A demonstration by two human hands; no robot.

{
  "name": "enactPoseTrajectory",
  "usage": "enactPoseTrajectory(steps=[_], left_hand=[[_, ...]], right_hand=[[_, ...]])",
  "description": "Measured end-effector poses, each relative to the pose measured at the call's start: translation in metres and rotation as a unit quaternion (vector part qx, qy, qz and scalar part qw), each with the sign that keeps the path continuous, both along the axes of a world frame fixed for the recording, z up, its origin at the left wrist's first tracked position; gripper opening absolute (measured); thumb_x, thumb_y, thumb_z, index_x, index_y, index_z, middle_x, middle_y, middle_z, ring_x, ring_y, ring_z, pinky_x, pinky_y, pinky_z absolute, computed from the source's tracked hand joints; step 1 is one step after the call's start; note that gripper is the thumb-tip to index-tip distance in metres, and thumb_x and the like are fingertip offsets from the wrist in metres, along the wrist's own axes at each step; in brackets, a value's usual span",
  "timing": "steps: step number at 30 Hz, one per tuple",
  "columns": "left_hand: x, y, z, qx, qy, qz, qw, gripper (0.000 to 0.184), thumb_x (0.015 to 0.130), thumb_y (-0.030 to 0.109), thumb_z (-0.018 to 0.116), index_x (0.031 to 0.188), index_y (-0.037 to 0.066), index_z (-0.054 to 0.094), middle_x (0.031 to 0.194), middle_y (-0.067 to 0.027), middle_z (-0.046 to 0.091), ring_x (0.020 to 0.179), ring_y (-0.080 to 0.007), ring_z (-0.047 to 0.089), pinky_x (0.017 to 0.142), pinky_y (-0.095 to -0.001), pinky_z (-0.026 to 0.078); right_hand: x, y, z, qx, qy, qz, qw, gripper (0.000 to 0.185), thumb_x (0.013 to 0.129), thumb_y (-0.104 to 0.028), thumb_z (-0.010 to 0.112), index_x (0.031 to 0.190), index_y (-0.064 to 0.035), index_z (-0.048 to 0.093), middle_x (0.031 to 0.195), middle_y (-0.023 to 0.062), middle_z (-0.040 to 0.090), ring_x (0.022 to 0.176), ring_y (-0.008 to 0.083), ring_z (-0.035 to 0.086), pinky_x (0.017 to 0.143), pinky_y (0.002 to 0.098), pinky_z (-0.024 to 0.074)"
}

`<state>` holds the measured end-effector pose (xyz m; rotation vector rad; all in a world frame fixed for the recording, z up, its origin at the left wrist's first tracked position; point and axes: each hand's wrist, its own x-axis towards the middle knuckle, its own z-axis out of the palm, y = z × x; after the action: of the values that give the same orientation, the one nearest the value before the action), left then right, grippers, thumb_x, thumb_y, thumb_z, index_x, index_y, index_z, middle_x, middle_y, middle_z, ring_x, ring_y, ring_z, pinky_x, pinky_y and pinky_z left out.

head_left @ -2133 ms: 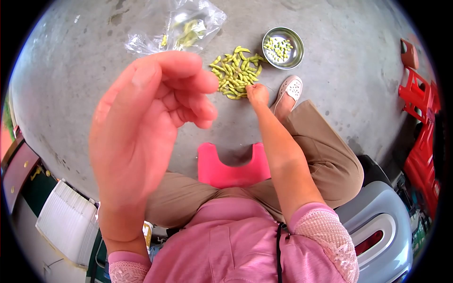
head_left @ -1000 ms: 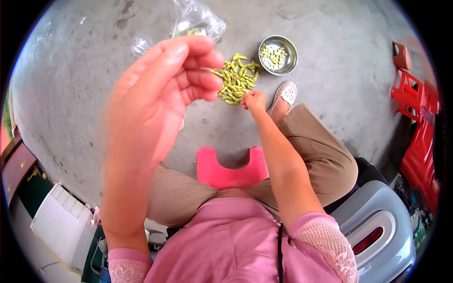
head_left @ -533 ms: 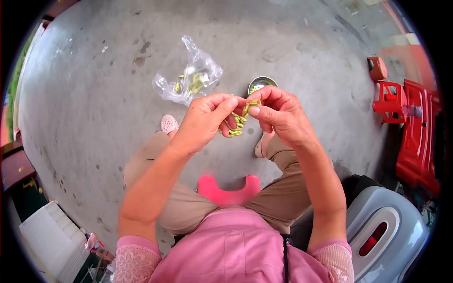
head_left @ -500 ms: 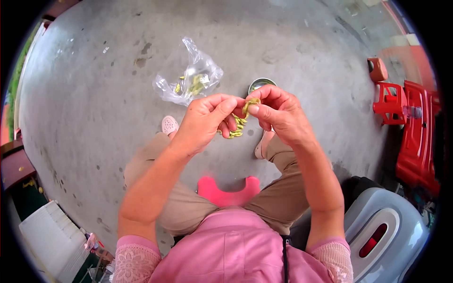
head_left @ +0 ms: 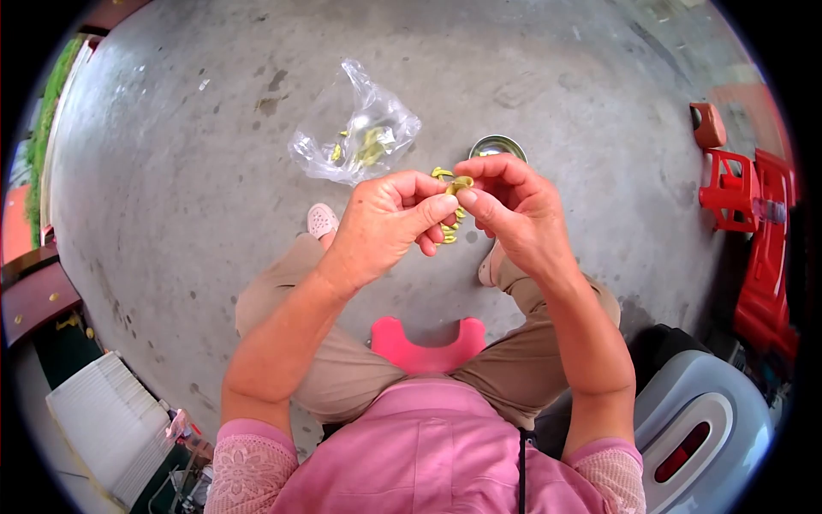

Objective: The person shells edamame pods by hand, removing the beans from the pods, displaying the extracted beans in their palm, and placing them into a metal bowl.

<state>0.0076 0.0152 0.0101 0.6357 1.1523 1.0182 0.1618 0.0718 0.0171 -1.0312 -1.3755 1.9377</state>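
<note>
Between my two hands, in front of my chest, is a green bean pod [head_left: 463, 182]. My right hand [head_left: 524, 216] pinches it between thumb and fingers. From the other side my left hand [head_left: 383, 218] has its thumb and fingertips closed on the pod's near end. Partly hidden beneath the hands, several more green pods [head_left: 450, 230] lie in a pile on the floor. A clear plastic bag [head_left: 396, 116] with pods inside lies beyond my left hand. Past my right hand stands a round metal bowl [head_left: 520, 146], its contents mostly hidden.
My feet in light clogs [head_left: 322, 220] rest on the concrete floor [head_left: 214, 171]. A pink plastic stool seat [head_left: 428, 358] shows between my thighs. Red stools [head_left: 729, 193] stand at the right, with a grey-blue plastic object [head_left: 728, 403] nearer me. White stacked panels [head_left: 111, 420] are at lower left.
The view has shifted slightly, so the floor things appear farther right. My left thumb has come forward to the pod, and the hands are closer together.
</note>
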Motion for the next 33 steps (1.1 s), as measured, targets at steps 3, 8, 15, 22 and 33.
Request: enactPoseTrajectory(steps=[3,8,15,22,33], left_hand=[[0.001,-0.003,0.0,0.003,0.01,0.006,1.0,0.02,0.078,0.015,0.06,0.088,-0.002,0.056,0.071,-0.004,0.056,0.058,-0.0064,0.051,0.048,-0.0196,0.045],[0.002,-0.005,0.001,0.051,0.023,0.029,0.998,0.015,0.075,0.01,0.061,0.084,-0.001,0.056,0.07,-0.0025,0.057,0.059,-0.0054,0.051,0.049,-0.0185,0.044],[0.003,-0.012,0.001,0.083,0.092,0.009,0.992,0.011,0.073,0.006,0.062,0.08,0.0,0.056,0.073,-0.0019,0.057,0.06,-0.0042,0.052,0.05,-0.0182,0.044],[0.007,-0.012,-0.006,0.261,0.413,0.054,0.871,0.011,0.066,0.0,0.063,0.075,0.002,0.057,0.064,-0.0045,0.053,0.052,-0.0114,0.052,0.047,-0.0227,0.042],[0.004,-0.006,-0.012,0.401,0.59,0.036,0.7,0.018,0.063,0.002,0.063,0.081,0.004,0.058,0.069,-0.0046,0.051,0.062,-0.0193,0.053,0.051,-0.0286,0.043]], right_hand=[[0.004,-0.003,-0.003,0.021,-0.004,-0.017,1.0,0.013,0.079,-0.009,0.057,0.088,0.0,0.055,0.078,0.0022,0.058,0.072,0.0066,0.053,0.062,0.0206,0.0437],[0.003,-0.006,-0.002,0.021,0.009,-0.001,1.0,0.012,0.08,-0.011,0.056,0.086,-0.0003,0.056,0.075,0.0016,0.058,0.064,0.005,0.051,0.055,0.0184,0.0417],[0.002,-0.004,-0.009,-0.117,0.098,0.007,0.988,0.016,0.081,-0.017,0.056,0.082,-0.0011,0.056,0.068,0.0005,0.055,0.052,0.0044,0.046,0.043,0.0185,0.0367],[-0.003,-0.011,-0.011,-0.084,0.016,-0.018,0.996,0.019,0.078,-0.02,0.059,0.08,-0.0009,0.057,0.065,0.0003,0.055,0.052,0.0044,0.048,0.042,0.0183,0.0392],[-0.001,-0.009,-0.011,-0.094,-0.003,-0.031,0.995,0.012,0.079,-0.011,0.056,0.082,-0.0006,0.059,0.065,0.0011,0.054,0.049,0.0053,0.048,0.041,0.019,0.0394]])
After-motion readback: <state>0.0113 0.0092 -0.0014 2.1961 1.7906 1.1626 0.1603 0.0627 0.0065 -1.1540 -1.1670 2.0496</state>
